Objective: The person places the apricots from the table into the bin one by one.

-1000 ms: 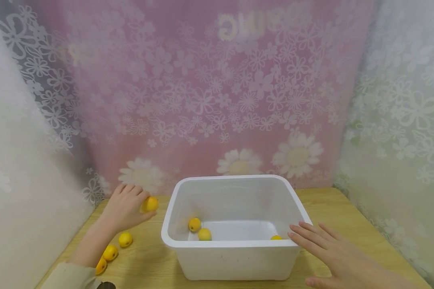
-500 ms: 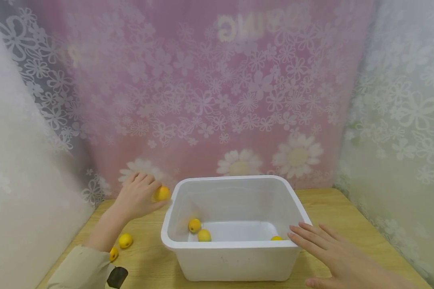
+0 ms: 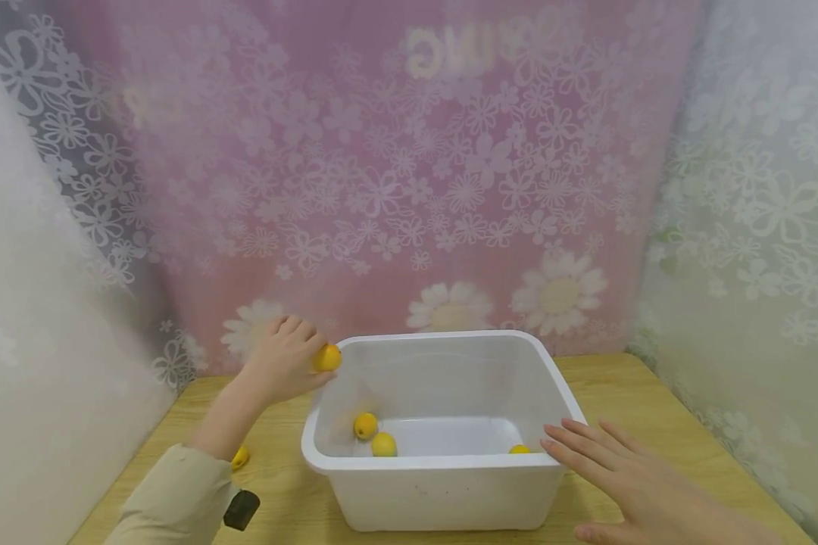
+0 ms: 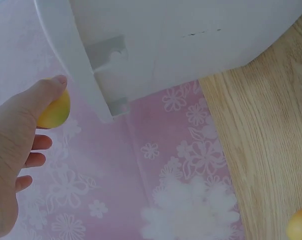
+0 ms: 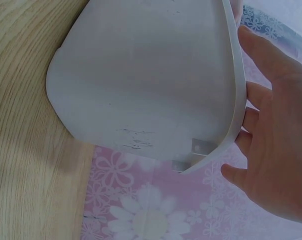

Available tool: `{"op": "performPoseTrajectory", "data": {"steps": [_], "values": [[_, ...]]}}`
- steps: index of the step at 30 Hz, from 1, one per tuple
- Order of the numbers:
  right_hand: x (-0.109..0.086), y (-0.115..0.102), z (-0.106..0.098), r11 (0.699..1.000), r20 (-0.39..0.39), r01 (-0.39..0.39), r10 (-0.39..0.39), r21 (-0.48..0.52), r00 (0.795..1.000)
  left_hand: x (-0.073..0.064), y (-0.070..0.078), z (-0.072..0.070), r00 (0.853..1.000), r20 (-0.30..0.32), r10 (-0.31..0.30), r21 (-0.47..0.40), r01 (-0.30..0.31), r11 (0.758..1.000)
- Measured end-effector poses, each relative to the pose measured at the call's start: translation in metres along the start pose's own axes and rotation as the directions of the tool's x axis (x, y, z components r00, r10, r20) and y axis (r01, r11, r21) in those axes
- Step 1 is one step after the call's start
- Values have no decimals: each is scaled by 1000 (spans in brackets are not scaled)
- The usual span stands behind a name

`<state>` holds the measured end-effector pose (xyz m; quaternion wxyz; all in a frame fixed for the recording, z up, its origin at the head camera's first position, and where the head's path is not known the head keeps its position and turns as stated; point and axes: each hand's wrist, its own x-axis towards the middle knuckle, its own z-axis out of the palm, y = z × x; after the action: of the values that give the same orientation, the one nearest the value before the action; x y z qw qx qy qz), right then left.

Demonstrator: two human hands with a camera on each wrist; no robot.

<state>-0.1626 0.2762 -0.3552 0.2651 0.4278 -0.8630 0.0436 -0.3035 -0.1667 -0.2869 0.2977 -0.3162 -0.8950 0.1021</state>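
My left hand (image 3: pixel 279 367) holds a yellow loquat (image 3: pixel 329 357) between thumb and fingers, at the upper left rim of a white plastic tub (image 3: pixel 443 496). In the left wrist view this loquat (image 4: pixel 58 111) is partly covered by the thumb, and the other fingers curl below it. Inside the tub lie a loquat (image 3: pixel 365 425), a paler one (image 3: pixel 384 445) beside it, and another (image 3: pixel 519 449) mostly hidden by the front rim. My right hand (image 3: pixel 634 481) rests its extended fingertips on the tub's right rim. The right wrist view shows that hand (image 5: pixel 276 130) against the rim.
A loquat (image 3: pixel 241 457) lies on the wooden table (image 3: pixel 279 484) left of the tub, partly behind my sleeve (image 3: pixel 177 484). A small dark device (image 3: pixel 241 509) sits at the left wrist. A flower-printed curtain (image 3: pixel 409 189) stands behind the table.
My left hand has carried its loquat rightward and slightly up to the tub's left rim. My sleeve now covers loquats on the table seen earlier. The right hand has stayed still.
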Motion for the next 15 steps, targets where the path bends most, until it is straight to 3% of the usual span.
{"op": "performPoseTrajectory", "data": {"steps": [5,10,15], "values": [[-1,-1,-1,1000,14,-29,29,0,999,7,5,5,998,-22,58,9,-57,998],[-2,-3,-2,998,19,-64,65,-9,998,14,11,9,997,13,82,4,-82,997],[0,-2,-2,999,19,-42,42,-7,999,22,17,14,993,16,120,2,-120,993]]}}
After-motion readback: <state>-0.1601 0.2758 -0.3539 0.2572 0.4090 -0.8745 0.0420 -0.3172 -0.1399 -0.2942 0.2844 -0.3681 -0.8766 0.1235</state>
